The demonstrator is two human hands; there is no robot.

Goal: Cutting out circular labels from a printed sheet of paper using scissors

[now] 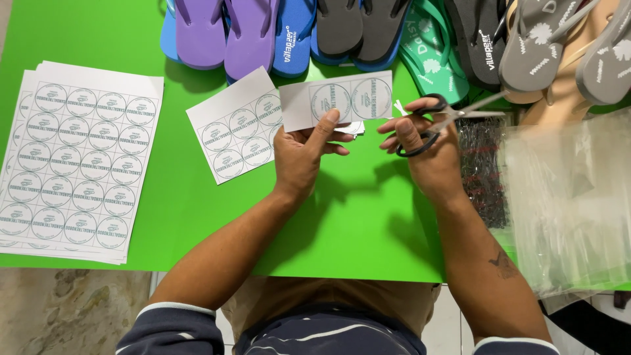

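Observation:
My left hand (305, 151) pinches a small white paper strip (338, 98) printed with two round labels, held up over the green table (177, 210). My right hand (424, 144) grips black-handled scissors (437, 118), fingers through the loops, blades pointing right and away from the strip. A larger cut piece of label sheet (236, 125) lies on the table just left of my left hand.
A stack of full label sheets (75, 161) lies at the table's left. Several flip-flops (388, 33) in purple, blue, grey, green and tan line the far edge. Clear plastic bags (568, 197) and a dark bundle (483, 167) sit at the right.

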